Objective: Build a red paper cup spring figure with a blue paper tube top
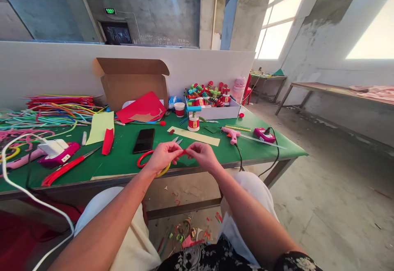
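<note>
A small red piece [184, 152], perhaps paper, is pinched between my two hands just above the table's front edge. My left hand [166, 156] grips its left end, with thumb and fingers pressed together. From the other side my right hand [201, 155] pinches it too. Scissors with red and yellow handles [143, 159] lie under and behind my left hand, their blades pointing away. Beyond my hands lies a pale yellow paper strip [197, 135]. Behind the strip stands a decorated paper cup figure [193, 122] with a blue top. The red piece's exact shape is mostly hidden by my fingers.
A black phone [144, 140] lies left of the scissors. Red-handled scissors [66, 170] and bundled pipe cleaners [55, 113] are farther left. On the right are a pink glue gun [231, 135] with a cord and a white box [227, 111] of finished figures. Scraps litter the floor.
</note>
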`<state>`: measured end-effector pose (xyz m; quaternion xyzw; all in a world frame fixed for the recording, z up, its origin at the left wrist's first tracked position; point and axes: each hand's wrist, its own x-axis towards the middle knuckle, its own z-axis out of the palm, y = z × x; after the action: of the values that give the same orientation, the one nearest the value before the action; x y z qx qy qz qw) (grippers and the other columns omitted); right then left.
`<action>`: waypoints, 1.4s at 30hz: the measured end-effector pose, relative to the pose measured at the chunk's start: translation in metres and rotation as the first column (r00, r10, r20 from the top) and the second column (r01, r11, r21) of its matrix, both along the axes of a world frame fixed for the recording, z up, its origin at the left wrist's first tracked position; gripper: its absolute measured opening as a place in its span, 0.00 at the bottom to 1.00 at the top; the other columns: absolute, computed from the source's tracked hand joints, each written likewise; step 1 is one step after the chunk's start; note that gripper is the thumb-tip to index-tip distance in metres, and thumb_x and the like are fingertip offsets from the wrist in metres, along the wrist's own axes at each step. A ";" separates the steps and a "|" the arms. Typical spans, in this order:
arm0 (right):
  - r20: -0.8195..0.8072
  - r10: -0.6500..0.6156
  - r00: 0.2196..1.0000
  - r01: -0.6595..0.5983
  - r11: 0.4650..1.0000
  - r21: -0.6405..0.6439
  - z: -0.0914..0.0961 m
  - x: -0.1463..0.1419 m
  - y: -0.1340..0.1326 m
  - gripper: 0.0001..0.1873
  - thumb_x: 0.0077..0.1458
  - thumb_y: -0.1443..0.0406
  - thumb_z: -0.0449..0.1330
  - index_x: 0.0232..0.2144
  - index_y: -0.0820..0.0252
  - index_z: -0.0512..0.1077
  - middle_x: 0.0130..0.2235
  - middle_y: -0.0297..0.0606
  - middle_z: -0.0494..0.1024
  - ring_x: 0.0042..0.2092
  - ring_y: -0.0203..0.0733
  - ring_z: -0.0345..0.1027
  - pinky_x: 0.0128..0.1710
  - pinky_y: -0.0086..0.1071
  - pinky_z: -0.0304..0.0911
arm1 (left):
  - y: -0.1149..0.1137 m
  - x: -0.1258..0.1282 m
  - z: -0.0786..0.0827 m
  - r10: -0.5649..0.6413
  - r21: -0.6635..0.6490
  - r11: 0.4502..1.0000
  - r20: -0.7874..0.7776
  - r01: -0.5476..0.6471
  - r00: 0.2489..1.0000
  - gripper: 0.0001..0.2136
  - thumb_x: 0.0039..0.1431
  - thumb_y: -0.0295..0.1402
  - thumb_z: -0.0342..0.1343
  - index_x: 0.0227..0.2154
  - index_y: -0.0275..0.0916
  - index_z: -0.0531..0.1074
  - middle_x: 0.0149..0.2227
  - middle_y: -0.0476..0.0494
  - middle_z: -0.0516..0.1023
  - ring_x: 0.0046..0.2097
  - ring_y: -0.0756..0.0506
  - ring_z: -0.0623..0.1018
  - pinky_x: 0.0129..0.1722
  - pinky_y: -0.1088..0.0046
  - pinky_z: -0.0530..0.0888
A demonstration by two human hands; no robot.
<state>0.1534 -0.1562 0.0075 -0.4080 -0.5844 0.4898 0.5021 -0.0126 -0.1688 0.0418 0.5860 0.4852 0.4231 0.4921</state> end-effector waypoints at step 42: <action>-0.457 -0.075 0.886 -0.045 0.968 -0.246 0.014 0.016 -0.014 0.21 0.32 0.56 0.75 0.25 0.61 0.72 0.27 0.32 0.78 0.28 0.33 0.73 0.35 0.30 0.71 | -0.043 -0.037 -0.008 0.161 0.279 0.960 -0.445 -0.034 0.881 0.25 0.51 0.41 0.53 0.53 0.40 0.63 0.28 0.51 0.70 0.27 0.49 0.72 0.28 0.74 0.69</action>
<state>0.1698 -0.1702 0.0213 -0.3440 -0.3784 0.6385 0.5752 -0.0498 -0.2119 0.0340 0.7045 0.5571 0.3561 0.2579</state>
